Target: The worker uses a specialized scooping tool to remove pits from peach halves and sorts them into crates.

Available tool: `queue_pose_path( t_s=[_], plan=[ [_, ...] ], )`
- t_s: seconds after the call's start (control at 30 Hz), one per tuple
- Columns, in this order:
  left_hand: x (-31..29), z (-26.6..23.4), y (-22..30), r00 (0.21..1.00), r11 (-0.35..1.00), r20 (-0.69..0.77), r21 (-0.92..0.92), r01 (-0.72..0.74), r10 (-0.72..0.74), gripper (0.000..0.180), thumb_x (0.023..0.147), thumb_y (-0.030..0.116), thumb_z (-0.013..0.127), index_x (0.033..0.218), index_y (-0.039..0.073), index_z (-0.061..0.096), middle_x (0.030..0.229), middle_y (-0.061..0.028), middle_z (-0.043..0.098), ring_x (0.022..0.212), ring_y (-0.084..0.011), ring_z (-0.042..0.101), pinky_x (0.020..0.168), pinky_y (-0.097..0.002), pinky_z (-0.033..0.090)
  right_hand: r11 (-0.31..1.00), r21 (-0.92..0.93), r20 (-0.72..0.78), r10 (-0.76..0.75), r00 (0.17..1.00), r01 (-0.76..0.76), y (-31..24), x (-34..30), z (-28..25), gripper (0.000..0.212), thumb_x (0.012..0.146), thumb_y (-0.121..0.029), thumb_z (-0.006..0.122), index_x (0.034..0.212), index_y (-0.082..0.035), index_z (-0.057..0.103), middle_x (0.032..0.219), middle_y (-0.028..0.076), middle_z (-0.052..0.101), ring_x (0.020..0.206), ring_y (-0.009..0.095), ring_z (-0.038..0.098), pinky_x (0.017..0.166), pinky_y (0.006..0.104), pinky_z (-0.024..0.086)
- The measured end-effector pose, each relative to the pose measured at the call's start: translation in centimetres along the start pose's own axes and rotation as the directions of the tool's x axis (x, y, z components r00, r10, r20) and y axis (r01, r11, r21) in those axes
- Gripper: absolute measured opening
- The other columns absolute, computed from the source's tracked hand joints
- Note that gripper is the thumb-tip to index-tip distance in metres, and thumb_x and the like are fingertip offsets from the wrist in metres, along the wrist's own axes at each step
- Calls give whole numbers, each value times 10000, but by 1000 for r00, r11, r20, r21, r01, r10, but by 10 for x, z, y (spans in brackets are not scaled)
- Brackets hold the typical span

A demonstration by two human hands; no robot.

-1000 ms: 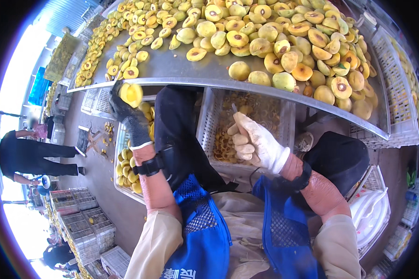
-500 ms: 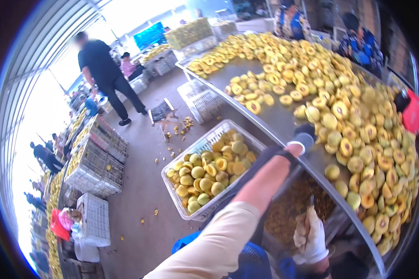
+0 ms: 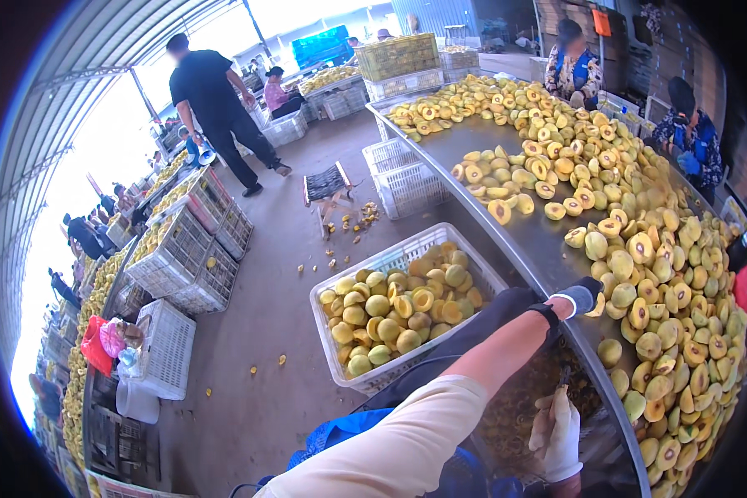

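My left hand [image 3: 579, 297], in a dark grey glove with a pale cuff, reaches over the rim of a metal table [image 3: 506, 241]. Its fingers close on a yellow peach half [image 3: 598, 304] at the edge of the pile; the glove hides part of the grip. Below the rim, my right hand [image 3: 559, 436] wears a white glove and grips a thin, dark, pointed tool [image 3: 564, 375], tip upward. Halved peaches [image 3: 639, 257], many with brown pit centres showing, cover much of the table. Beneath the right hand lies a mass of brown bits [image 3: 506, 415], blurred.
A white crate [image 3: 328, 332] of peach halves stands left of the table. Beyond it are a small folding stool [image 3: 328, 184], fruit scraps and white crates [image 3: 402, 174]. Stacked crates [image 3: 187, 257] line the left. One person [image 3: 216, 104] stands; others sit across the table.
My left hand has moved farther over the table, to the fruit pile's edge. The right hand still holds the tool below the rim. The view has shifted, and the standing person has turned somewhat.
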State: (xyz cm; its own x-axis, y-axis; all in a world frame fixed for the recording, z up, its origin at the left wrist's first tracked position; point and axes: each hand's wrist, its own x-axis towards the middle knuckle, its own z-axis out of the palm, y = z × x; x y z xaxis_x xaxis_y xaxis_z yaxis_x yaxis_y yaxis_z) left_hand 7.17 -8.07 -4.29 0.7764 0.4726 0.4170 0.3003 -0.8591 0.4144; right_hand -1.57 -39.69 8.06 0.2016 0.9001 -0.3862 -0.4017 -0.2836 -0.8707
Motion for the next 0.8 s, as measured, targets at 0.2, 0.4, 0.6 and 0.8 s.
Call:
queue_pose_path(
  t_s=[0.2, 0.4, 0.6, 0.8],
  plan=[
    [-25, -55, 57, 999, 916, 47, -400, 37, -20, 397, 637, 231, 735, 991, 88, 626, 912, -169, 642, 859, -336, 621, 733, -375, 488, 982, 63, -255, -157, 954, 179, -15, 0, -10, 404, 922, -450, 452, 888, -49, 482, 505, -33, 382, 328, 52, 367, 272, 196, 284],
    [-84, -134, 134, 988, 744, 118, -668, 3, 102, 453, 718, 328, 734, 1051, 54, 598, 906, -111, 655, 844, -191, 625, 766, -310, 473, 908, -59, -349, -409, 844, 415, -35, 4, -29, 356, 902, -453, 497, 952, -101, 485, 584, -22, 410, 340, 37, 322, 293, 175, 234],
    [-103, -129, 170, 995, 758, 14, -648, -69, 102, 372, 781, 279, 672, 1034, 22, 579, 916, -128, 642, 843, -191, 624, 773, -315, 474, 918, 77, -320, -347, 881, 390, -27, 3, -42, 360, 875, -464, 539, 982, -123, 498, 677, -18, 473, 363, 33, 317, 319, 167, 231],
    [-121, -126, 202, 988, 223, 148, -962, 155, -45, 289, 848, 102, 625, 1116, 10, 568, 973, -35, 609, 901, -84, 514, 798, -242, 437, 754, 527, -234, -315, 920, 392, -14, -7, -71, 431, 955, -322, 433, 1352, -157, 396, 724, -49, 485, 422, 18, 270, 366, 156, 216]
  ],
)
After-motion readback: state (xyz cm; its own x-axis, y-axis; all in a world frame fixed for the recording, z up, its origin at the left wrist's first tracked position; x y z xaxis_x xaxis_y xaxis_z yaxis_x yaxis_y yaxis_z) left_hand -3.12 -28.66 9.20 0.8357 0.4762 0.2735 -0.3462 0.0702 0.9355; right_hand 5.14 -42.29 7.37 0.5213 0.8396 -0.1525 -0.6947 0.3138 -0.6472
